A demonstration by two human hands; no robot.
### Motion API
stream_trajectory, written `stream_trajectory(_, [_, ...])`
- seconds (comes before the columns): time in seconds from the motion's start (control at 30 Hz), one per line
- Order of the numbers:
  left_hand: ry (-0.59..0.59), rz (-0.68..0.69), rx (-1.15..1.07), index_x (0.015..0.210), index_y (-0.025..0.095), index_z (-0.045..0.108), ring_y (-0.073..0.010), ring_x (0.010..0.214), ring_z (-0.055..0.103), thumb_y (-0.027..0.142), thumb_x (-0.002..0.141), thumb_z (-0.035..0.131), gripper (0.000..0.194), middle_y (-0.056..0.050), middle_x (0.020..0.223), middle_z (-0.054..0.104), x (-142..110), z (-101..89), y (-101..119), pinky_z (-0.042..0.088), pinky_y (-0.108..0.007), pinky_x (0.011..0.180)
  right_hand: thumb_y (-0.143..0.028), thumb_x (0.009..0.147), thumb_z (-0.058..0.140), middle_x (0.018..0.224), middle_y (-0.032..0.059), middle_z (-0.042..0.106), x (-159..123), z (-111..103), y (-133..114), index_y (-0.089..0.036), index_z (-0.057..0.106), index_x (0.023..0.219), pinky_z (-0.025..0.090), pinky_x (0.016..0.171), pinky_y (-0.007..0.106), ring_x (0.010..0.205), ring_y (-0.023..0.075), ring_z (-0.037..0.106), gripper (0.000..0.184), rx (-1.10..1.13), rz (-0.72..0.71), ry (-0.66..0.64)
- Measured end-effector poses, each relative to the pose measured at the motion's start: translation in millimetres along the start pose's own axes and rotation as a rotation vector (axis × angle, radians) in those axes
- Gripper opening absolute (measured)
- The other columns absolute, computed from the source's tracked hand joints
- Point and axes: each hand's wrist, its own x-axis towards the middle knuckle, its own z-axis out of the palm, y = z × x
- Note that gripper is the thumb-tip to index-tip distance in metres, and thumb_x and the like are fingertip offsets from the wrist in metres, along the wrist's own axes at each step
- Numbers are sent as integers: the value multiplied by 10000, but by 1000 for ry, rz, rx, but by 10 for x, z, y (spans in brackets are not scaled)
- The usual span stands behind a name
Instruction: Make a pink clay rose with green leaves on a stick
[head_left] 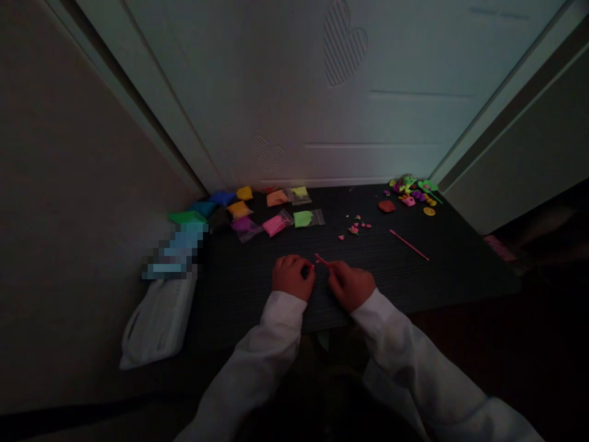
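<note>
My right hand (352,286) is closed around a thin pink modelling tool (322,260), its tip pointing left toward my other hand. My left hand (291,276) is curled on the dark table (248,288), thumb and fingers brought together. A tiny pinkish bit shows by the tool's tip; whether the left fingers grip it is too small to make out. Just beyond my hands lie several small pink-and-green clay pieces (354,229). A second pink stick tool (409,245) rests on the table to the right.
Bags of coloured clay, among them a pink bag (277,224) and a light green bag (308,218), line the back left. A red clay lump (386,206) and colourful clay figures (409,189) sit at the back right. A white case (159,322) stands at the left edge. A white door (294,92) rises behind.
</note>
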Motion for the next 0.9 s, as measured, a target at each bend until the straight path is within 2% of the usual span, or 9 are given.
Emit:
stream_trajectory(0.17, [11, 13, -8, 744, 192, 590, -179, 827, 481, 288, 671, 506, 147, -36, 814, 578, -26, -11, -9, 364, -324, 780, -320, 790, 335, 698, -2, 648, 4, 15, 22, -224, 522, 960, 313, 512, 210, 576, 122, 583, 270, 53, 54, 49])
stream_trajectory(0.3, [11, 23, -15, 792, 178, 576, -178, 832, 480, 284, 668, 511, 176, -40, 826, 579, -62, -22, -36, 364, -319, 787, -313, 786, 340, 707, -5, 647, -8, 31, 20, -233, 517, 964, 320, 527, 212, 599, 124, 585, 263, 37, -28, 0])
stream_trajectory(0.43, [30, 3, -26, 751, 183, 587, -179, 826, 478, 290, 667, 516, 154, -39, 806, 576, -82, -35, -44, 367, -320, 785, -314, 781, 342, 695, -16, 644, -25, 32, 11, -250, 511, 958, 325, 540, 216, 604, 125, 586, 253, 4, -96, -47])
stream_trajectory(0.9, [34, 1, -37, 725, 195, 613, -187, 830, 471, 283, 681, 506, 145, -44, 817, 577, -74, -24, -32, 372, -334, 783, -310, 785, 328, 713, -7, 645, -32, -6, -38, -254, 518, 960, 321, 555, 221, 597, 121, 577, 265, -58, -122, -101])
